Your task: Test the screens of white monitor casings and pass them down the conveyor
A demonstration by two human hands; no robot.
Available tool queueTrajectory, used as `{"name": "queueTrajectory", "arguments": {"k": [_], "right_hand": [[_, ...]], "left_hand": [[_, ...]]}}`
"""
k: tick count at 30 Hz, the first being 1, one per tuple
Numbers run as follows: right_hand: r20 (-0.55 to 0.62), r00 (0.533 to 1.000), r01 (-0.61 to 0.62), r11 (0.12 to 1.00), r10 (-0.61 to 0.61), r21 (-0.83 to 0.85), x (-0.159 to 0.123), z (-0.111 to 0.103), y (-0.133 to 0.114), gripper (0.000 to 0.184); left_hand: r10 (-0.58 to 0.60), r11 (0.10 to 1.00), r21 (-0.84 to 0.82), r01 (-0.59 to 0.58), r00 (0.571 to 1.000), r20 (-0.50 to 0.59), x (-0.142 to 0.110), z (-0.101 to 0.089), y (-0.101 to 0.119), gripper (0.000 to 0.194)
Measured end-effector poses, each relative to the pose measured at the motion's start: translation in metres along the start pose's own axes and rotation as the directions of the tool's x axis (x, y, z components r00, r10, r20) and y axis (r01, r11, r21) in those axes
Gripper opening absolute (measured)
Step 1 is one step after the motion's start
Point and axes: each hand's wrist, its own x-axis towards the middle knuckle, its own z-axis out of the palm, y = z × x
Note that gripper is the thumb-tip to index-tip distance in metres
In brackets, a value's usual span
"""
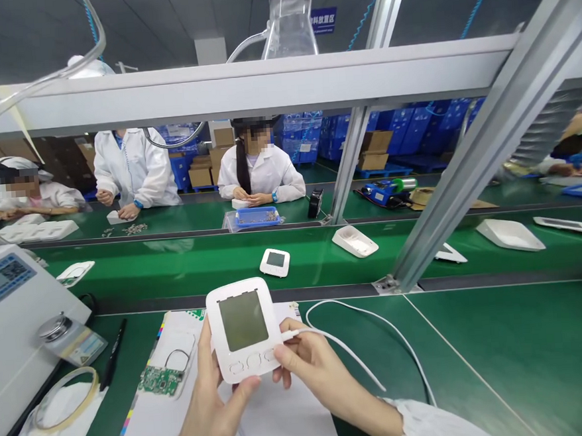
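My left hand (217, 389) is closed around the left and lower edges of a white square-cornered monitor (244, 319). The monitor has a blank grey screen and a row of three buttons, and is held up tilted above a white sheet (295, 413). At its right edge, my right hand (313, 357) grips the plug end of a white cable (364, 365), thumb resting beside the buttons. Whether the plug is fully seated cannot be seen. Left of the hands, a green circuit board (161, 380) with a black wire lies with a pale casing part on the sheet.
On the green conveyor (215, 280) beyond lie another monitor (275, 263) and a white shell (355, 241). A metal post (478, 125) slants across the right. At left are a white machine (24, 329), a glass bottle (73, 338), a tape roll (67, 400) and a black pen (114, 355). Co-workers sit opposite.
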Motion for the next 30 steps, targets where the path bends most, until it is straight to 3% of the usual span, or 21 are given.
{"name": "queueTrajectory", "arguments": {"k": [5, 30], "right_hand": [[0.013, 0.999, -0.042, 0.998, 0.042, -0.049, 0.001, -0.0011, -0.0022, 0.046], [0.006, 0.996, -0.086, 0.993, 0.087, -0.083, 0.0002, -0.0015, -0.0019, 0.045]], "left_hand": [[0.025, 1.0, -0.011, -0.024, 0.998, 0.057, 0.0021, -0.0026, 0.0025, 0.092], [0.031, 0.999, -0.03, -0.03, 0.999, 0.038, 0.001, 0.0004, 0.0093, 0.082]]}}
